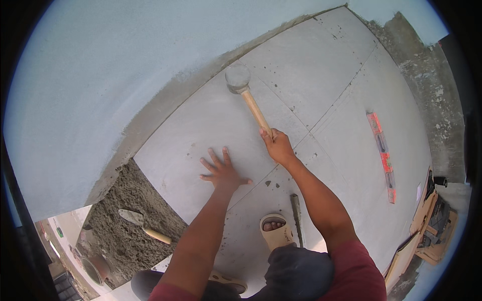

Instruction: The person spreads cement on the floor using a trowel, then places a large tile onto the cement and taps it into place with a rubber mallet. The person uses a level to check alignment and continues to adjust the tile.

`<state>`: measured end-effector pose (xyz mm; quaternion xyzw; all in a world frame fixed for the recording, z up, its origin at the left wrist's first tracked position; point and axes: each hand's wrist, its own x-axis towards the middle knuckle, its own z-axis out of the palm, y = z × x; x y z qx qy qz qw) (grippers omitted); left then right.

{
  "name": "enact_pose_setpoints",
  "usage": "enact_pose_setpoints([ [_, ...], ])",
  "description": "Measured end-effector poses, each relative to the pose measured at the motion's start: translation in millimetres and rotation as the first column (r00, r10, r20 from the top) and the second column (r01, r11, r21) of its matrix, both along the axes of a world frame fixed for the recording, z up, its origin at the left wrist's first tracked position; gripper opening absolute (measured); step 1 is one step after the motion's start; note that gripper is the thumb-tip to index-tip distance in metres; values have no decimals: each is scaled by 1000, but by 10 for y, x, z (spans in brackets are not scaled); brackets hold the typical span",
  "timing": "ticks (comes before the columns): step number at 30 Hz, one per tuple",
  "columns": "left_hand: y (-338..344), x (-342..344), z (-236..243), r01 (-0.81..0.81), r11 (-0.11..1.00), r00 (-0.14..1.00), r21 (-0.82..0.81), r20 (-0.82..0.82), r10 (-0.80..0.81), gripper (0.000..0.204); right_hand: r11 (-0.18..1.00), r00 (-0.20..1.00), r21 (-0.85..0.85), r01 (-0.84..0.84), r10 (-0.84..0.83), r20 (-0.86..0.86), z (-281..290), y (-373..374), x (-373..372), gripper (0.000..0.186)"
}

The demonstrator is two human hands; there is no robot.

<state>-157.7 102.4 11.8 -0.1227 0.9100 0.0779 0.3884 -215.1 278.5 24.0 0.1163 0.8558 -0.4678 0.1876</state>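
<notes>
My right hand (279,147) is closed round the wooden handle of a mallet (237,78). The mallet's pale grey round head is over the far part of a large grey floor tile (186,133), close to the wall; whether it touches the tile I cannot tell. Spread flat on that same tile is my left hand (223,172), its fingers apart and holding nothing. To the left of the tile lies a bed of rough grey mortar (125,193). A trowel (145,227) with a pale wooden handle rests on the mortar.
A pale blue wall (100,75) runs along the left and far side. On the tiles at right lies a red spirit level (382,158). A dark narrow bar (297,219) is beside my sandalled foot (276,231). A bucket (95,269) stands lower left; wooden boards (411,246) lie lower right.
</notes>
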Motion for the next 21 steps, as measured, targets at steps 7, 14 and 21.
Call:
enact_pose_setpoints([
  [7, 58, -3, 42, -34, 999, 999, -40, -9, 34, 145, 948, 897, -311, 59, -187, -401, 551, -86, 1114, 51],
  [14, 45, -4, -15, -44, 998, 998, -40, -42, 42, 149, 983, 979, -82, 167, -175, -101, 199, 81, 1310, 45],
  [21, 163, 31, -34, -34, 999, 999, -26, -32, 33, 150, 973, 956, -59, 225, -232, -181, -52, 204, 1687, 51],
])
